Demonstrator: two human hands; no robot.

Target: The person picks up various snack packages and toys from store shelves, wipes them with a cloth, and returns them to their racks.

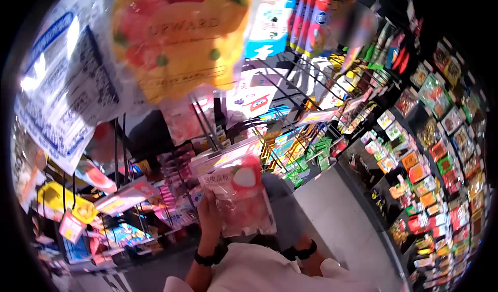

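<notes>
Low in the middle, a clear-and-pink bag of lychee candy or fruit (244,198), with a red lychee picture and a white peeled one, sits upright in front of my body. My left hand (209,214), a dark band on its wrist, is closed on the bag's left edge. A price tag strip overlaps the bag's top. My right hand (305,241) is low to the right, apart from the bag and beside a blurred grey-blue shape; its fingers cannot be made out. Close above hangs a yellow "UPWARD" bag (181,43) with fruit prints.
White-and-blue packs (67,84) hang at the left on black metal hooks. A yellow pack (65,201) hangs lower left. Beyond a grey floor aisle (347,214), a dark shelf holds rows of colourful packets (420,172) at the right. Several purple tubes (311,17) hang at the top.
</notes>
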